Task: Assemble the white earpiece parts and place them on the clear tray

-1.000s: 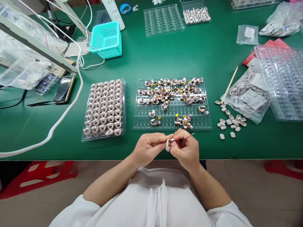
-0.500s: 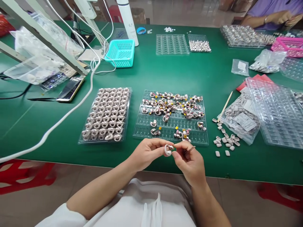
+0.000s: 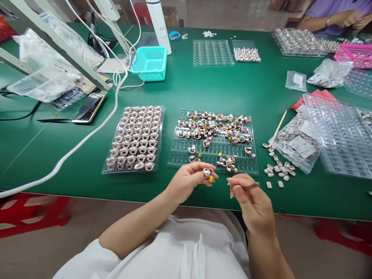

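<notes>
My left hand [image 3: 188, 179] pinches a small beige C-shaped earbud [image 3: 207, 173] with a yellow tab hanging from its lower side. To its right, my right hand [image 3: 252, 198] is apart from the earbud, fingers curled round a thin dark tool [image 3: 253, 186] whose end pokes out past the knuckles; its kind is mostly hidden. Beyond the hands lies a clear tray [image 3: 186, 149] with many loose earbuds, several showing yellow tabs. Left of that stands a second tray [image 3: 159, 149] with beige curved pieces in neat rows.
Small beige caps [image 3: 277, 169] are scattered at the right beside a plastic bag [image 3: 302, 149] and a thin wooden stick [image 3: 279, 126]. A turquoise basket [image 3: 151, 75], white bottle [image 3: 159, 29] and white cable [image 3: 87, 145] are at the left. Across the table, another person [image 3: 334, 19] works.
My right hand has drawn away from the earbud to the right, still round the tool. The left hand keeps the earbud, now turned so its yellow tab shows. The view has shifted slightly.
</notes>
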`<state>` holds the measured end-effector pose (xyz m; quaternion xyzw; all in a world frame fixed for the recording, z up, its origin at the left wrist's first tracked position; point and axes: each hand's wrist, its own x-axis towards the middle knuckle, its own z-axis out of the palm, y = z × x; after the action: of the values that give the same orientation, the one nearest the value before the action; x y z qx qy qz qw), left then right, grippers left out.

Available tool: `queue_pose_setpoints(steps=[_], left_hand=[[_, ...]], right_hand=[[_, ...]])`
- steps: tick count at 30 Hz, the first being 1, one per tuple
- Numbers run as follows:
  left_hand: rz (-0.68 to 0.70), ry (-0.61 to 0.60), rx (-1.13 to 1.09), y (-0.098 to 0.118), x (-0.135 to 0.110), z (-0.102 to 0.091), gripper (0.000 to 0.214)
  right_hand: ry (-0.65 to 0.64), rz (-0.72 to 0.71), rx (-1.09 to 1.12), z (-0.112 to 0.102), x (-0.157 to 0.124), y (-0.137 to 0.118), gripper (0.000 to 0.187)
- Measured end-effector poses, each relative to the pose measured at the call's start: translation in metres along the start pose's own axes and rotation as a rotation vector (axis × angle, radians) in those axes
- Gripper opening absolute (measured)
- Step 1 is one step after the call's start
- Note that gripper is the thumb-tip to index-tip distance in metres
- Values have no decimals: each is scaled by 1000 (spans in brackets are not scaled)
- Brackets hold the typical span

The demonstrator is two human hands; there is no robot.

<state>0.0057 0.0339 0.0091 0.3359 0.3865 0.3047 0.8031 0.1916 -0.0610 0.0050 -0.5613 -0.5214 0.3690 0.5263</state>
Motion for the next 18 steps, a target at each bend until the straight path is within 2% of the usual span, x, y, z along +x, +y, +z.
queue_pose_setpoints(steps=[3,5,8,11,14,18], left_hand=[[72,-7,42,-2,-2,5,26],[97,-1,81,-3,-4,7,23],[103,17,125,-4,-8,8,21],[117,30,164,-6,-10,7,23],[238,59,326,-7,-13,4,21],[547,34,654,-4,-15,0,20]], right_hand=[[23,4,-107,17,-2,-1,13],[98,-122,-223,28,-1,1,24],[183,-396,-454,37,0,4,39],[194,-496,-572,38,2,5,39],[188,-392,-496,39,3,3,27],[77,-8,-156,39,4,2,8]])
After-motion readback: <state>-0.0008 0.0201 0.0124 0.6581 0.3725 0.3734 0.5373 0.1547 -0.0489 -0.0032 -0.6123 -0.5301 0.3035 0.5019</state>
